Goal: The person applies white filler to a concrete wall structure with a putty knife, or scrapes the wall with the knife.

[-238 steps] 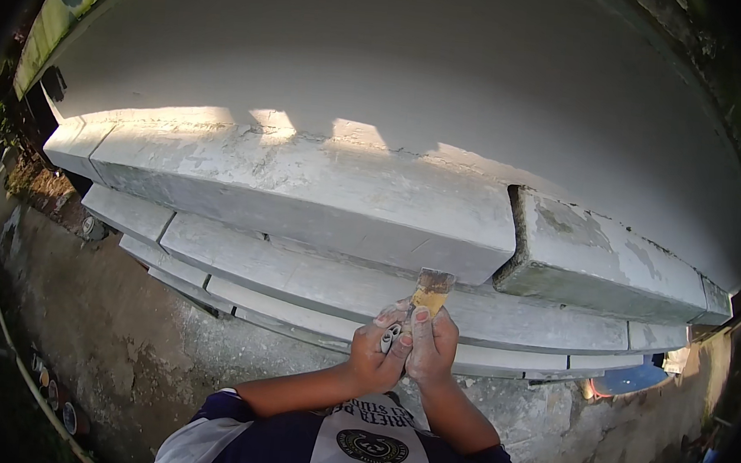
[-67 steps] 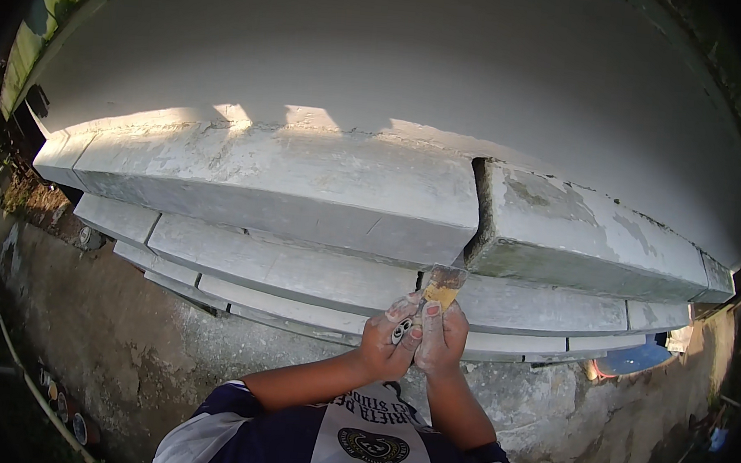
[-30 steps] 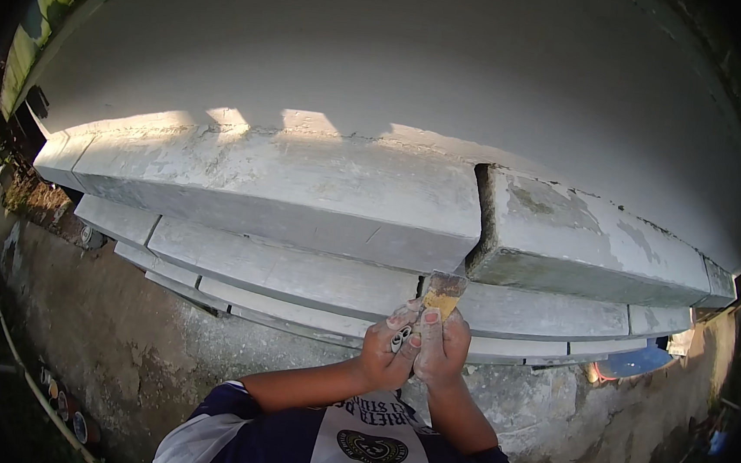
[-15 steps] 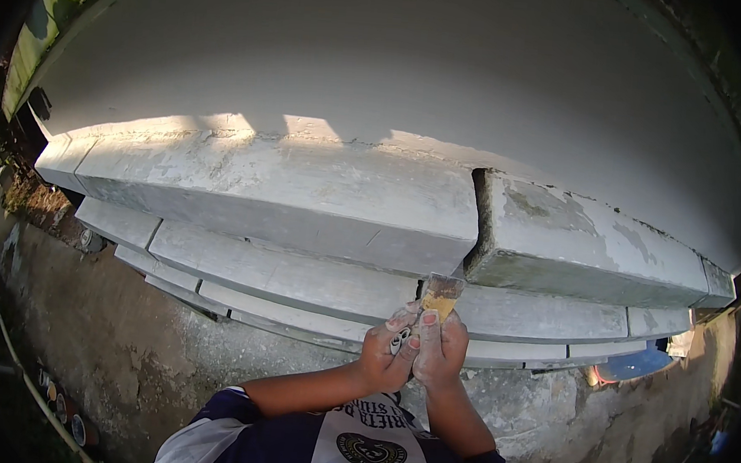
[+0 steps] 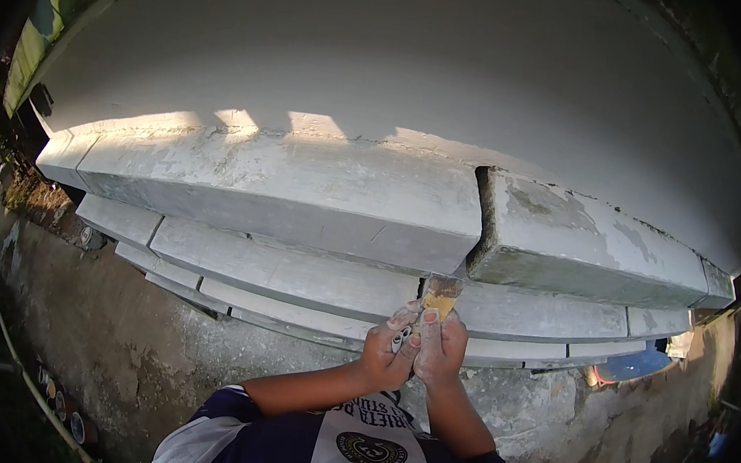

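My two hands are close together in front of my chest, both coated in pale dust. My right hand (image 5: 441, 352) pinches a flat scraper (image 5: 441, 295), its thumb on the yellow lower part and its brownish, blade-like end pointing up and away. Beside it my left hand (image 5: 385, 353) is closed, fingers curled around a pale thing with round, tube-like ends (image 5: 401, 338); the rest of that is hidden. The left fingertips are right by the scraper's base. Just beyond the scraper runs the lower edge of a long white ledge (image 5: 302, 217).
A dark gap (image 5: 478, 218) splits the ledge from a second block (image 5: 587, 240) with peeling paint. Lower white steps (image 5: 297, 278) descend toward me. Behind rises a smooth grey wall (image 5: 384, 58). A blue basin (image 5: 636, 367) lies at right; pots (image 5: 83, 428) stand lower left.
The scraper has tilted slightly, and its brownish end sits a touch lower. Both hands stay nearly where they were, with the same holds.
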Action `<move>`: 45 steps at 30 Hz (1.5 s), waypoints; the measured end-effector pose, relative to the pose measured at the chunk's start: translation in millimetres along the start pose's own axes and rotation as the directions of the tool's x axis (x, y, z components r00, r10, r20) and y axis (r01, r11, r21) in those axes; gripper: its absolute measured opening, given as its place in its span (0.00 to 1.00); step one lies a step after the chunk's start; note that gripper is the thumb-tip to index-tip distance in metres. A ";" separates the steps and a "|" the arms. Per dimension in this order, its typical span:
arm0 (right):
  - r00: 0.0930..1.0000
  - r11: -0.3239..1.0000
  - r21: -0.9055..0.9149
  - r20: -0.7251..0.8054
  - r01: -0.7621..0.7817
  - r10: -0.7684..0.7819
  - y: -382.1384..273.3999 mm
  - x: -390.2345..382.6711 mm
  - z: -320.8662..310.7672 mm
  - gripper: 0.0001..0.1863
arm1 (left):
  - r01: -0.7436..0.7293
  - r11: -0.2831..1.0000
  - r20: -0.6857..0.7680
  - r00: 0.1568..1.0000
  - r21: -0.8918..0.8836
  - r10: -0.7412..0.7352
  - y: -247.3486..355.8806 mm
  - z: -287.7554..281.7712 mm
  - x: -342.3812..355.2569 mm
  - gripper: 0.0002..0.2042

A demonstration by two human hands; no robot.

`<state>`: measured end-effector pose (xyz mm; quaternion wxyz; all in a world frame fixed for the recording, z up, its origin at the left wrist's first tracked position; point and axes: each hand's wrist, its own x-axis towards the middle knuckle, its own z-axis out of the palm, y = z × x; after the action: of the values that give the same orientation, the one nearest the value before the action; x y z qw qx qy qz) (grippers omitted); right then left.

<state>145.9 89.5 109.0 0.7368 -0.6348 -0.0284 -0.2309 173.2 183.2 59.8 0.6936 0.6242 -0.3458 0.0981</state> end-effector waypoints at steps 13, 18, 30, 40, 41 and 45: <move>1.000 0.999 -0.035 -0.012 -0.009 0.008 -7.1 0.5 5.1 0.16 | 0.062 0.992 0.033 0.998 -0.108 -0.059 1.6 -3.4 1.4 0.16; 1.000 1.000 0.018 -0.025 0.002 -0.002 4.0 0.2 2.4 0.16 | 0.054 0.997 0.008 0.999 -0.046 -0.054 -6.7 -1.6 -4.6 0.15; 0.999 1.000 -0.004 0.032 -0.007 0.007 7.1 0.0 0.8 0.17 | 0.097 0.990 0.003 0.995 -0.104 -0.097 -2.4 -4.2 -2.3 0.16; 0.999 1.000 0.001 0.020 -0.026 0.026 10.0 -0.5 2.1 0.16 | 0.017 0.998 -0.006 1.000 -0.066 -0.018 -1.3 -6.5 1.7 0.16; 1.000 0.999 0.038 0.023 0.011 -0.012 14.4 0.1 1.6 0.17 | -0.015 0.999 -0.009 1.000 -0.034 0.015 -1.7 -5.9 3.1 0.16; 0.998 0.999 -0.033 0.054 -0.019 0.020 1.8 2.6 3.4 0.17 | 0.066 0.996 0.009 0.998 -0.066 -0.065 -0.6 -9.1 2.4 0.15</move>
<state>149.8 92.1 108.9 0.7275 -0.6530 -0.0383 -0.2068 178.6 190.9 60.9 0.7154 0.6124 -0.3307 0.0615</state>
